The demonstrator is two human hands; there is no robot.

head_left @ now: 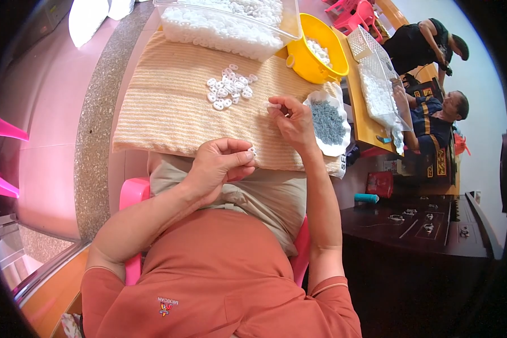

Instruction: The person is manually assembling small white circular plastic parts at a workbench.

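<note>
1. Towel-covered bench (157, 107): its soft nap should keep small pieces from rolling, so work low over it.
2. Clear tub (290, 25): at 12 o'clock from the loose pile, full of white pieces.
3. Yellow bucket (307, 69): at 2 o'clock, with more white pieces inside.
4. White tray (347, 133): between 3 and 4 o'clock, holding fine grey bits, close to the right hand (291, 119).
5. Right hand, at 4 o'clock: thumb and fingers drawn together; I cannot tell whether that grip holds anything. Best kept light.
6. Left hand (222, 164), at 6 o'clock: its grip pinches one white piece between thumb and forefinger. A firm pinch near the rim, holes unblocked, would serve well.
7. Loose pile (229, 89): pieces with holes, within easy reach.
8. White piece (253, 151): at the left fingertips above the near edge; steadying it square would help.
</note>
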